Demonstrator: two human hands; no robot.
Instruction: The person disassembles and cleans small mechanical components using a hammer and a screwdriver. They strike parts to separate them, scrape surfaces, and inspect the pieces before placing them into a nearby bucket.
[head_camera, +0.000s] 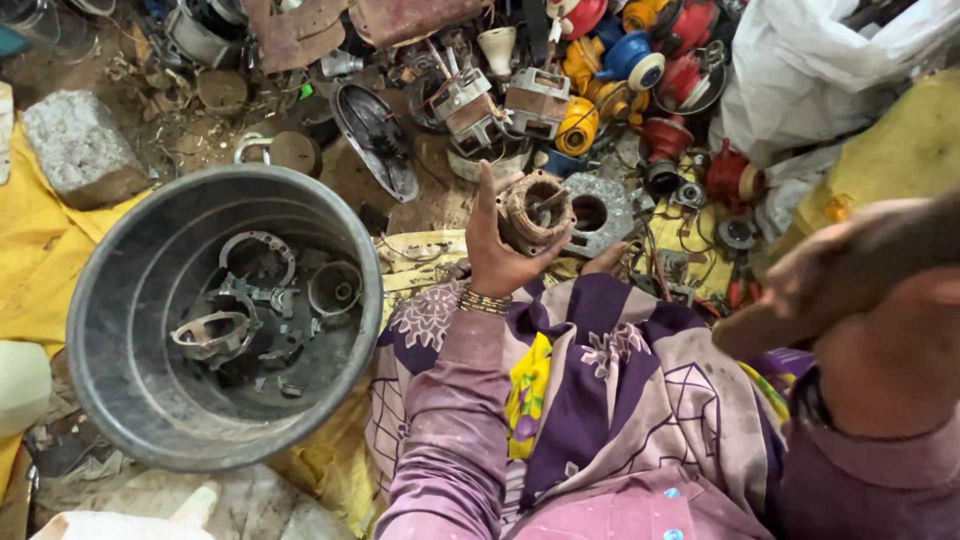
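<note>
A: What is the left hand (492, 250) doing?

B: It is raised above the lap, with its fingers (484, 190) and thumb curled around a motor coil (533, 211), a round brownish piece wound with copper wire. It grips the coil from the left side, and a stack of bangles (484, 300) sits on the wrist.

A: And the right hand?

B: Only a few fingertips of the right hand (605, 259) show, just right of the coil and below it. They lie low against the purple patterned cloth (590, 390) over the lap. I cannot tell whether that hand is open or closed.

A: Where is the coil compared with the big tub?

B: The grey plastic tub (120, 300) stands to the left of the coil, a little apart from it. Inside the tub lie dark metal rings and brackets (250, 310).

A: What else lies around the coil?

B: Just behind it, to the right, a flat grey metal plate (612, 215) with a round hole rests on the ground. Further behind is a heap of motor parts (500, 105), and beyond those some red, yellow and blue housings (640, 60). Far left of the coil, past the tub, sits a grey stone block (80, 148) beside a yellow sheet (35, 250). A white sack (820, 70) bulges off to the coil's right.
</note>
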